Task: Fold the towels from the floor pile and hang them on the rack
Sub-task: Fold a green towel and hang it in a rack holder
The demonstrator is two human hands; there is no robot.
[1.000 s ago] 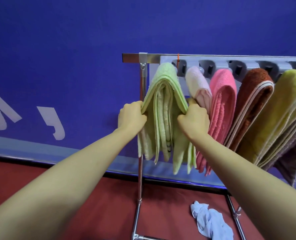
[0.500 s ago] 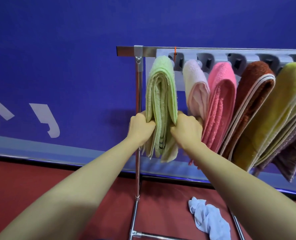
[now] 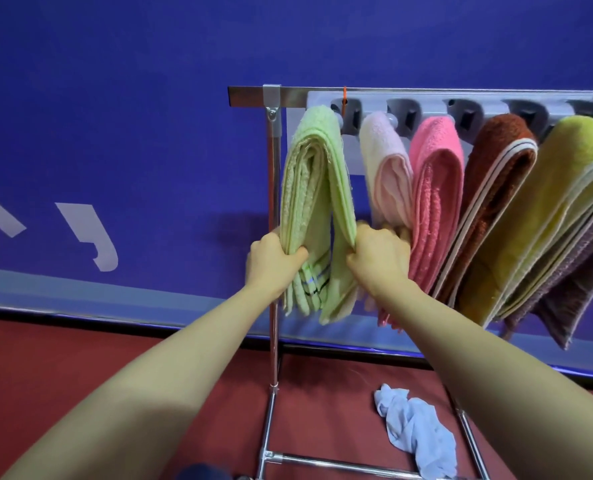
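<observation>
Green towel (image 3: 314, 202) draped over leftmost peg of the rack (image 3: 272, 97) — folded halves hanging. Left hand (image 3: 271, 263) grips the left half, right hand (image 3: 378, 259) grips the right half, fingers curled into cloth. Blue towel (image 3: 414, 431) crumpled on floor.

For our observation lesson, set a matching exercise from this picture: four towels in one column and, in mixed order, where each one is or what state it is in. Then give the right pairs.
Column 1
1. green towel
2. pale pink towel
3. brown towel
4. light blue towel

Column 2
A. crumpled on the floor
B. on the rack, gripped by the left hand and the right hand
C. hangs between the bright pink towel and the yellow towel
D. hangs between the green and bright pink towels

Pairs: 1-B, 2-D, 3-C, 4-A
</observation>
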